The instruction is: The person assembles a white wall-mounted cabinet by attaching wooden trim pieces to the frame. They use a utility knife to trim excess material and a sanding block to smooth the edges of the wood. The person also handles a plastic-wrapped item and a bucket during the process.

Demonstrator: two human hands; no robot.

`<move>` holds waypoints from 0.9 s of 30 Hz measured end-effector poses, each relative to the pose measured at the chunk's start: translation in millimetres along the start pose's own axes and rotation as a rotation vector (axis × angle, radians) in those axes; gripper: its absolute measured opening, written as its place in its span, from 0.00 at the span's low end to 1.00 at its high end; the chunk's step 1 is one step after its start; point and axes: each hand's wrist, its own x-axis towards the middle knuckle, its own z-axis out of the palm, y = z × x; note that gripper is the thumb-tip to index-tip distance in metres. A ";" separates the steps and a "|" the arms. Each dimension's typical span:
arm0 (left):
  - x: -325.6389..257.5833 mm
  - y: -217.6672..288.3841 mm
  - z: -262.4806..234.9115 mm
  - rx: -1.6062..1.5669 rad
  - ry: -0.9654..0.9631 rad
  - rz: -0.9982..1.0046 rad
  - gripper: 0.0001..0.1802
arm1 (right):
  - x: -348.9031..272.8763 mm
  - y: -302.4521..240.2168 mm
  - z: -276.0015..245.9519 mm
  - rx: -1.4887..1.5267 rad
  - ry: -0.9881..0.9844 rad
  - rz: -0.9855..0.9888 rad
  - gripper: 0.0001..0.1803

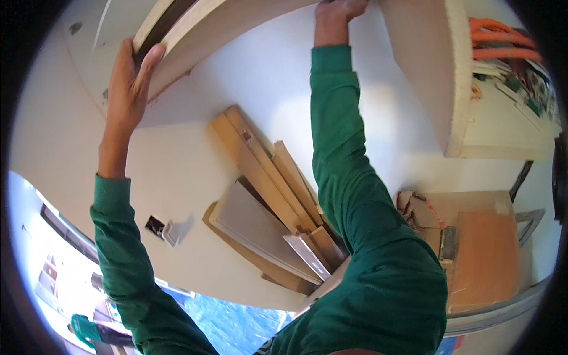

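Observation:
Up against the white wall, a long pale wooden cabinet box (236,26) with a dark hollow between its edges runs across the top of the view. Both of my arms are raised to it in green sleeves. My left hand (131,83) is closed around the box's left end, thumb on the near edge and fingers on the other side. At the box's right end, my right hand (340,10) presses up with curled fingers, partly cut off by the upper edge of the view. The upper part of the box is out of sight.
At right hangs a wooden cabinet (429,71) with orange hose (503,44) inside. Wooden boards (266,165) lean on the wall below my arms. Cardboard (485,254) stands lower right. An open wall socket (163,229), blue floor sheeting (231,313) and another person (86,331) are at left.

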 end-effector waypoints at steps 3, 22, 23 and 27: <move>-5.8 1.3 -0.2 -0.009 -0.011 -0.034 0.34 | -42.9 1.3 24.6 -0.153 0.048 -0.036 0.32; -3.6 2.0 -13.6 0.044 -0.117 -0.056 0.30 | -42.8 24.5 3.3 -0.221 0.144 -0.123 0.33; -4.9 2.0 -11.6 0.041 -0.112 -0.071 0.31 | -38.1 18.2 5.4 -0.157 0.132 -0.087 0.32; -7.9 5.4 -8.5 0.040 -0.111 -0.125 0.32 | -71.7 12.7 25.3 -0.272 0.062 -0.170 0.33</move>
